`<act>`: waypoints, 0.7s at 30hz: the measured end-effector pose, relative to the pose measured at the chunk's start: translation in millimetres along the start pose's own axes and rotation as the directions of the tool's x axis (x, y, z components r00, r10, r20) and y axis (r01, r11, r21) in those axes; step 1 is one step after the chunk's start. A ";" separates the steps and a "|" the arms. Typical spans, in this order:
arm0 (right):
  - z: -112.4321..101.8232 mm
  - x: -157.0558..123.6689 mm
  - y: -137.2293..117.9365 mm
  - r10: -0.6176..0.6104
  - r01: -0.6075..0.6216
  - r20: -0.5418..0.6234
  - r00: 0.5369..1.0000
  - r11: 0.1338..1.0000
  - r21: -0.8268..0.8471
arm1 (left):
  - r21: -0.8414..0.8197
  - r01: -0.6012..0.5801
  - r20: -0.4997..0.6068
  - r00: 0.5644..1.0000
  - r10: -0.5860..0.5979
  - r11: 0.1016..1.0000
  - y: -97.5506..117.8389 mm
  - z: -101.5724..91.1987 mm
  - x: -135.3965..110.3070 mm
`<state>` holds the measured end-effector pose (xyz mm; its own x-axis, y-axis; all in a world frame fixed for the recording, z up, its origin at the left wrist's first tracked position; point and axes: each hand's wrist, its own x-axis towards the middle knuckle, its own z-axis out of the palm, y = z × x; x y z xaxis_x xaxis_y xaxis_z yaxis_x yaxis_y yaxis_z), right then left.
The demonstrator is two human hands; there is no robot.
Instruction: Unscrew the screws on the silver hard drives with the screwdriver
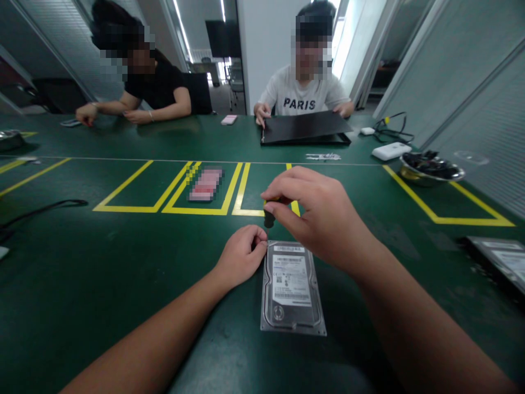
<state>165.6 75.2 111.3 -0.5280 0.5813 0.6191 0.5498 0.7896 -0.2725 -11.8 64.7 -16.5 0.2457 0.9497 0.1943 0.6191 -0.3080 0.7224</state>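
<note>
A silver-grey, rectangular metal hard drive (289,323) is lying flat on the green tabletop (197,355). The right hand (315,210) is gripping a black-and-yellow-handled screwdriver (269,220) above its far-left corner; by tilting, the tip could be slipping, scratching metal or jabbing the left hand (241,254), whose fingers are resting there, possibly pinching something; I cannot tell.

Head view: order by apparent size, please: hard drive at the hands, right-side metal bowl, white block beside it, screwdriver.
1. Hard drive
2. Metal bowl
3. White block
4. Screwdriver, partly hidden by the right hand
</note>
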 end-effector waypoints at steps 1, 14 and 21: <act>-0.4 0.5 0.2 0.002 -0.002 0.014 1.000 1.000 0.000 | 0.000 0.002 0.001 1.000 -0.002 1.000 0.1 -0.2 0.0; -1.4 -0.2 -0.8 -0.004 0.004 0.002 1.000 1.000 -0.006 | 0.007 0.004 -0.003 1.000 -0.004 1.000 0.4 -1.8 -0.5; -2.6 0.1 -0.1 0.043 -0.043 -0.001 0.999 0.998 -0.046 | -0.007 0.015 0.004 1.000 -0.015 1.000 0.7 -1.2 -0.1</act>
<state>167.2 74.6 113.4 -0.5031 0.6149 0.6073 0.6014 0.7537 -0.2650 -12.3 64.4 -15.1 0.2394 0.9541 0.1802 0.6178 -0.2929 0.7298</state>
